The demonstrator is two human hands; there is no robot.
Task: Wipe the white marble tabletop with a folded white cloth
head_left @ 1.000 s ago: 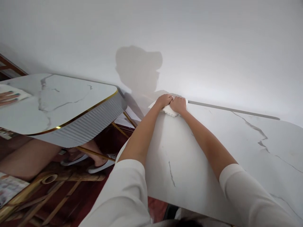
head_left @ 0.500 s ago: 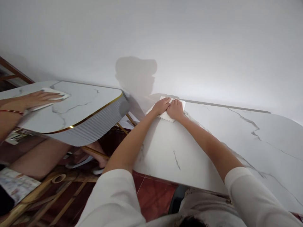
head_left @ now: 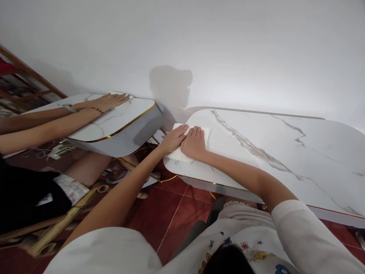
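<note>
My left hand (head_left: 172,140) lies flat with its fingers stretched out on a white cloth (head_left: 177,154). Beside it, my right hand (head_left: 194,143) presses on the same cloth, palm down and fingers straight, the two hands touching or nearly so. The cloth has a wavy edge and is spread at the rounded left end of a white marble-patterned table (head_left: 265,133). Both hands cover much of the cloth.
At the left, another person's hands (head_left: 110,101) rest on a white cloth upon a second marble-patterned table (head_left: 85,131) with a gold rim. A gap over red floor tiles (head_left: 171,207) separates the tables. Behind is a white wall (head_left: 242,57); a wooden chair (head_left: 65,224) stands lower left.
My hands have drawn the cloth from the table's back edge toward me and its left end. The other person's hand has moved right and back, and a second arm now shows.
</note>
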